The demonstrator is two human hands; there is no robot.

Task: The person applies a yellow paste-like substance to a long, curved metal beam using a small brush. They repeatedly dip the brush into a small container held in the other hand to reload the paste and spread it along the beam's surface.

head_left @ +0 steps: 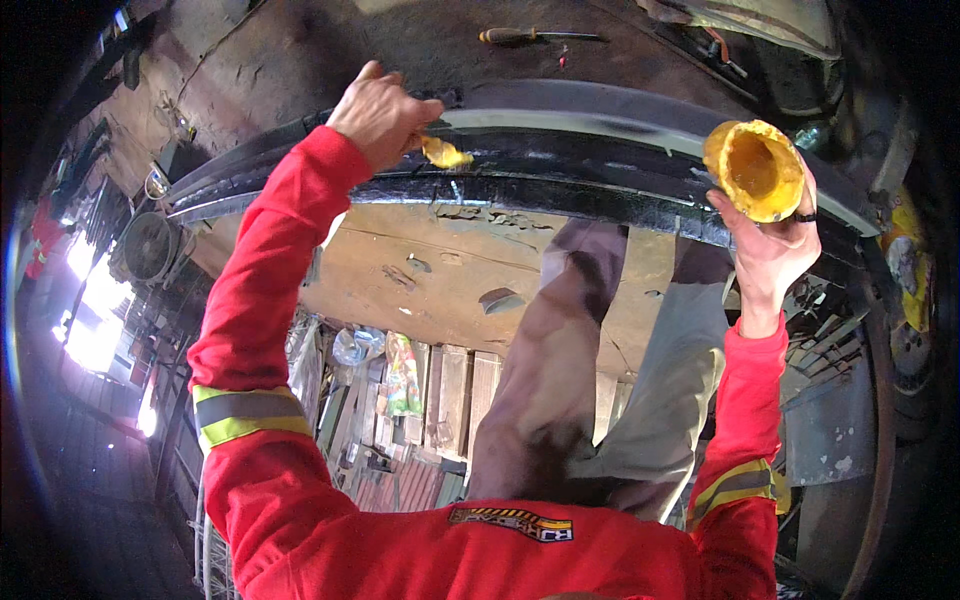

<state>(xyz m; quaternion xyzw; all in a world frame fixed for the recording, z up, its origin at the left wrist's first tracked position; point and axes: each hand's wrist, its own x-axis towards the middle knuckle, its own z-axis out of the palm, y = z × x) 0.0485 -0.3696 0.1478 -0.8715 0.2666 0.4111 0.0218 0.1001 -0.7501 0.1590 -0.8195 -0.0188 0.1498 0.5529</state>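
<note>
My left hand (385, 118) is closed around the handle of a small paintbrush (445, 153), its head coated in yellow. The brush head hangs over a long dark metal beam (560, 175), which looks curved across the view; whether it touches the beam I cannot tell. On the right, my right hand (768, 245) grips a yellow-coated cup (760, 170) by its side. The cup is tilted so that its hollow, yellow-stained inside shows. Some of the right fingers are hidden behind the cup.
Beyond the beam, a screwdriver (540, 37) lies on the brown floor. Wooden slats (455, 400) and a colourful plastic bag (403, 375) lie behind my legs. A yellow bag (905, 265) sits at the far right, and a round grey object (150, 246) stands at left.
</note>
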